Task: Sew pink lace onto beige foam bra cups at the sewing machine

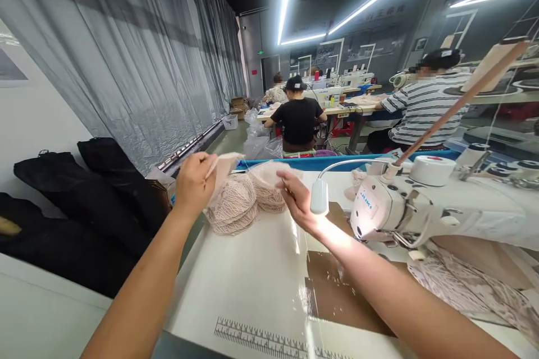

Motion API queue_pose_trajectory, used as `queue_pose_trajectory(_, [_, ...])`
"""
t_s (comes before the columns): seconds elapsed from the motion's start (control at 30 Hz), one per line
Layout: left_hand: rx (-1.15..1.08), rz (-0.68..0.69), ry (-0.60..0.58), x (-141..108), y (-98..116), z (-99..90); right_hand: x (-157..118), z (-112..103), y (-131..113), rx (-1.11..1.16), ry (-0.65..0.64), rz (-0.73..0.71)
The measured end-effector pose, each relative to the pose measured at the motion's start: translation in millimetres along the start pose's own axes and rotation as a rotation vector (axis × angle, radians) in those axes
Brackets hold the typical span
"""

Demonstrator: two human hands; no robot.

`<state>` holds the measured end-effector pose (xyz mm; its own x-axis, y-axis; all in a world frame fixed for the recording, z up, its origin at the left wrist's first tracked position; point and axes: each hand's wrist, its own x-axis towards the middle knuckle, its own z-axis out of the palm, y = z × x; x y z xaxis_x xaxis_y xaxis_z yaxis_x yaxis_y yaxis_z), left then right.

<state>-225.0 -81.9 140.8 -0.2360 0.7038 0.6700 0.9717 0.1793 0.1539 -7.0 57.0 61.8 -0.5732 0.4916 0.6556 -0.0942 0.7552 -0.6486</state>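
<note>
My left hand [195,182] is closed on a pale beige fabric piece [224,169], raised over the far left of the table. To its right, my right hand [295,192] pinches a thin, whitish fabric piece [266,174], slightly blurred. A fine thread seems to run between the two pieces. Just below them stand two stacks of rounded, lace-patterned cups, the nearer stack [233,210] larger in view and the other stack [272,200] partly hidden behind the right-hand piece. Both forearms reach across the white sewing table [248,269].
A JUKI sewing machine [374,207] stands on the right, with a lamp [319,196] beside my right wrist. Lace fabric [467,291] lies under the machine arm. A printed ruler [269,339] marks the front edge. Co-workers [298,115] sit at machines beyond.
</note>
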Motion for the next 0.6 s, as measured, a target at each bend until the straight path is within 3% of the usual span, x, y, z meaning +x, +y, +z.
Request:
queue_pose_trajectory(0.07, [-0.015,0.008,0.033,12.0,-6.5,11.9,25.0,9.2,16.6,-0.017,0.027,0.024])
queue_pose_trajectory(0.13, [-0.051,0.055,-0.062,8.6,-8.4,38.2,33.5,16.7,36.2,-0.046,-0.064,0.127])
queue_pose_trajectory(0.2, [-0.078,0.107,-0.195,-7.4,-7.3,70.8,24.2,18.3,52.8,-0.078,-0.119,0.182])
queue_pose_trajectory(0.3, [-0.08,0.104,-0.305,-38.8,-5.9,108.6,-16.0,1.6,58.5,-0.126,-0.16,0.232])
queue_pose_trajectory(0.37, [-0.051,0.065,-0.311,-54.4,-7.9,117.3,-53.1,-23.8,47.8,-0.148,-0.226,0.25])
queue_pose_trajectory(0.4, [-0.04,0.053,-0.296,-59.5,-9.8,116.8,-73.0,-40.4,40.0,-0.191,-0.327,0.253])
queue_pose_trajectory(0.5, [-0.05,0.07,-0.244,-68.5,-14.6,103.4,-133.7,-101.2,20.5,-0.39,-0.425,0.311])
queue_pose_trajectory(0.53, [-0.07,0.084,-0.244,-71.0,-14.2,97.5,-153.1,-123.3,17.6,-0.48,-0.386,0.373])
queue_pose_trajectory(0.6, [-0.127,0.113,-0.271,-77.3,-7.5,86.8,-188.5,-165.4,16.9,-0.727,-0.146,0.51])
